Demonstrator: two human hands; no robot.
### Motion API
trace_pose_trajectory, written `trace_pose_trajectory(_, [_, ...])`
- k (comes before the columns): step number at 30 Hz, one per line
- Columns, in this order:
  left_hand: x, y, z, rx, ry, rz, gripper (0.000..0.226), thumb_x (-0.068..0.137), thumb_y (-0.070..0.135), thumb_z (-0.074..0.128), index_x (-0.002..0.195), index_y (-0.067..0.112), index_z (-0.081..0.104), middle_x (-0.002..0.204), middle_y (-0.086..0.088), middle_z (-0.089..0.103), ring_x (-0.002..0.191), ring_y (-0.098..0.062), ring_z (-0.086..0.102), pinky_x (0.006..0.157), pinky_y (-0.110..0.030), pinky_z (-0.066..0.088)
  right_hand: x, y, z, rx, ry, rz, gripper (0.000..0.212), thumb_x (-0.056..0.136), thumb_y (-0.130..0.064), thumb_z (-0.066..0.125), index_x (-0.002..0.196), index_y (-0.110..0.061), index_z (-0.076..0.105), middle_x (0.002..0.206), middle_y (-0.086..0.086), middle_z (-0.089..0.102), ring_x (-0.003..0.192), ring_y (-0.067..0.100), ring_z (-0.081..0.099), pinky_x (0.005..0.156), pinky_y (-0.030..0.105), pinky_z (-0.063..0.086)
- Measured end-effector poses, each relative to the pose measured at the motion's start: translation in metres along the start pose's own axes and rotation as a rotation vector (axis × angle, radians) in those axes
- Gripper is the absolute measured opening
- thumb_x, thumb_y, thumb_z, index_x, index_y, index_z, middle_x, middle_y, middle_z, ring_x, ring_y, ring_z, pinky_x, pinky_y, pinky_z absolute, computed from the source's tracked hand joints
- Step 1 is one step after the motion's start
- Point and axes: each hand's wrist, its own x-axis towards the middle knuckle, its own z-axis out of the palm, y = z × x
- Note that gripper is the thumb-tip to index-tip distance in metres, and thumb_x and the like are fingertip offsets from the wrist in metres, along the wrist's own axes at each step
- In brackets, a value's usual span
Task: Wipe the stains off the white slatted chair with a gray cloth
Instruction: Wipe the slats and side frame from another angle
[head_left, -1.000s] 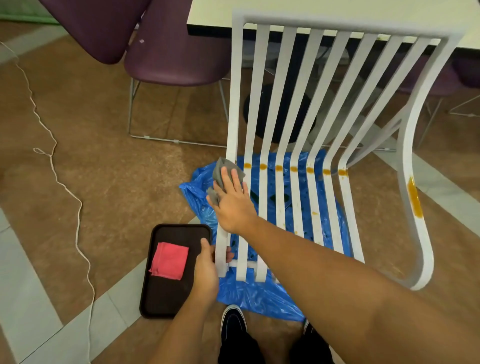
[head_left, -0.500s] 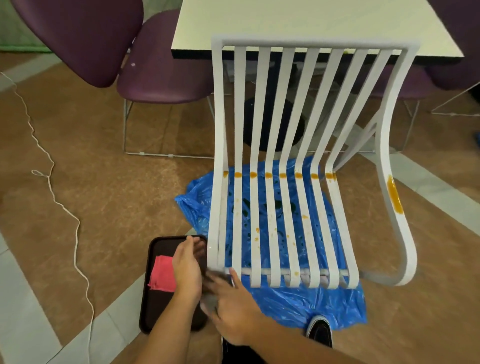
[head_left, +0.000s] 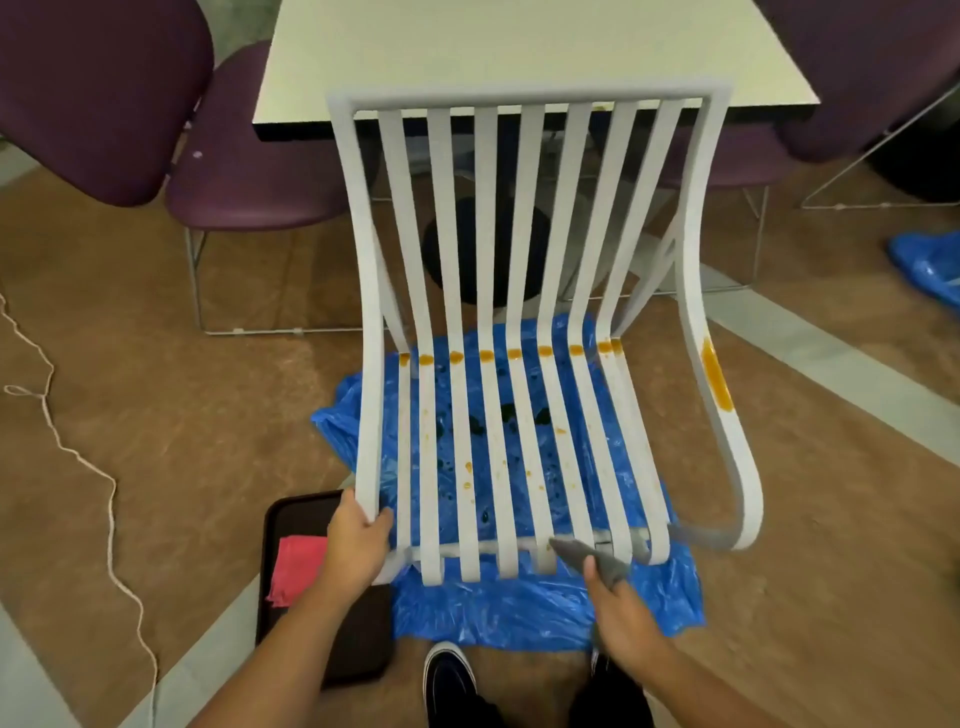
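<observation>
The white slatted chair (head_left: 530, 260) stands in front of me on a blue plastic sheet (head_left: 519, 613). Orange stains run in a row across the bend of the slats (head_left: 514, 354), with a long smear on the right frame (head_left: 716, 375) and small spots on the seat slats. My left hand (head_left: 356, 543) grips the chair's front left corner. My right hand (head_left: 621, 610) holds the gray cloth (head_left: 587, 558) at the front ends of the right seat slats. Part of the cloth lies against the slat tips.
A dark tray (head_left: 291, 525) with a pink cloth (head_left: 296, 569) lies on the floor at the left of the chair. A white table (head_left: 519, 47) and purple chairs (head_left: 249, 156) stand behind. A white cord (head_left: 78, 457) trails on the left floor. My shoes (head_left: 449, 680) are below.
My right hand moved with the gray cloth from the left slats down and across to the seat's front right. My left hand stayed on the front left corner. The view shifted back.
</observation>
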Motion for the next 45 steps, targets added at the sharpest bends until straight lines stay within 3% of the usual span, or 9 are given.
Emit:
trace_pose_trajectory(3, [0.003, 0.005, -0.006, 0.069, 0.019, -0.044, 0.025, 0.094, 0.002, 0.062, 0.116, 0.005, 0.050, 0.074, -0.014, 0.059, 0.062, -0.029, 0.061, 0.056, -0.040, 0.052, 0.012, -0.016, -0.034, 0.030, 0.052, -0.068, 0.082, 0.078, -0.087, 0.032, 0.129, -0.028, 0.058, 0.084, -0.005, 0.065, 0.078, 0.010, 0.061, 0.073, 0.027, 0.049])
trace_pose_trajectory(6, [-0.002, 0.017, -0.011, 0.092, 0.046, -0.068, 0.024, 0.094, 0.002, 0.063, 0.114, -0.002, 0.050, 0.071, -0.015, 0.059, 0.057, -0.027, 0.060, 0.054, -0.034, 0.049, 0.018, -0.044, -0.067, 0.095, 0.058, -0.048, 0.070, 0.086, -0.077, 0.032, 0.115, -0.021, 0.064, 0.108, 0.029, 0.068, 0.101, 0.042, 0.067, 0.086, 0.058, 0.055])
trace_pose_trajectory(11, [-0.016, 0.038, -0.010, 0.181, 0.076, -0.183, 0.056, 0.087, 0.022, 0.078, 0.130, 0.004, 0.046, 0.107, -0.020, 0.061, 0.092, -0.033, 0.061, 0.082, -0.045, 0.053, 0.021, -0.075, -0.108, 0.193, 0.088, -0.123, 0.050, 0.101, -0.057, 0.035, 0.127, -0.021, 0.058, 0.118, 0.029, 0.063, 0.112, 0.045, 0.060, 0.096, 0.061, 0.049])
trace_pose_trajectory(16, [-0.055, 0.074, 0.026, 0.308, 0.429, 0.230, 0.053, 0.083, 0.022, 0.080, 0.130, 0.008, 0.057, 0.124, -0.015, 0.059, 0.119, -0.035, 0.051, 0.099, -0.045, 0.045, 0.024, -0.083, -0.133, 0.330, 0.035, -0.147, 0.031, 0.104, -0.047, 0.040, 0.123, -0.026, 0.053, 0.129, 0.033, 0.055, 0.117, 0.046, 0.055, 0.103, 0.053, 0.047])
trace_pose_trajectory(20, [-0.086, 0.119, 0.096, -0.152, -0.099, 0.152, 0.008, 0.094, 0.018, 0.069, 0.101, 0.014, 0.071, 0.097, -0.007, 0.073, 0.102, -0.034, 0.067, 0.086, -0.034, 0.054, 0.030, -0.084, -0.153, 0.613, -0.041, 0.021, 0.046, 0.098, -0.055, 0.047, 0.128, -0.022, 0.052, 0.127, 0.004, 0.061, 0.117, 0.024, 0.058, 0.108, 0.048, 0.043])
trace_pose_trajectory(25, [-0.109, 0.180, 0.168, -0.534, -0.467, -0.241, 0.071, 0.086, 0.066, 0.052, 0.121, 0.007, 0.071, 0.121, -0.018, 0.071, 0.119, -0.038, 0.064, 0.110, -0.054, 0.044, 0.021, -0.089, -0.171, 0.851, -0.153, 0.077, 0.039, 0.097, -0.047, 0.056, 0.119, -0.016, 0.067, 0.108, 0.008, 0.076, 0.107, 0.028, 0.069, 0.095, 0.049, 0.052])
trace_pose_trajectory(32, [-0.126, 0.220, 0.214, -0.650, -0.661, -0.394, 0.053, 0.088, 0.046, 0.065, 0.118, 0.002, 0.073, 0.116, -0.023, 0.072, 0.104, -0.038, 0.071, 0.092, -0.051, 0.055, 0.020, -0.082, -0.189, 0.594, -0.135, -0.040, 0.021, 0.087, -0.006, 0.053, 0.097, -0.014, 0.069, 0.093, 0.011, 0.076, 0.096, 0.032, 0.071, 0.091, 0.058, 0.055])
trace_pose_trajectory(42, [-0.114, 0.224, 0.239, -0.588, -0.500, -0.287, 0.035, 0.095, 0.022, 0.066, 0.128, 0.010, 0.064, 0.115, -0.014, 0.075, 0.106, -0.033, 0.072, 0.092, -0.055, 0.056, 0.048, -0.018, -0.207, 0.073, 0.439, -0.230, 0.057, 0.077, -0.043, 0.074, 0.126, -0.036, 0.046, 0.112, -0.019, 0.048, 0.106, 0.006, 0.050, 0.087, 0.035, 0.051])
trace_pose_trajectory(45, [-0.101, 0.229, 0.236, -0.656, -0.347, -0.236, 0.034, 0.097, 0.026, 0.065, 0.128, 0.015, 0.063, 0.114, -0.008, 0.076, 0.106, -0.029, 0.072, 0.090, -0.049, 0.058, 0.061, -0.002, -0.205, 0.062, 0.328, -0.052, 0.082, 0.061, -0.061, 0.076, 0.131, -0.035, 0.041, 0.115, -0.018, 0.052, 0.106, 0.008, 0.055, 0.087, 0.038, 0.054])
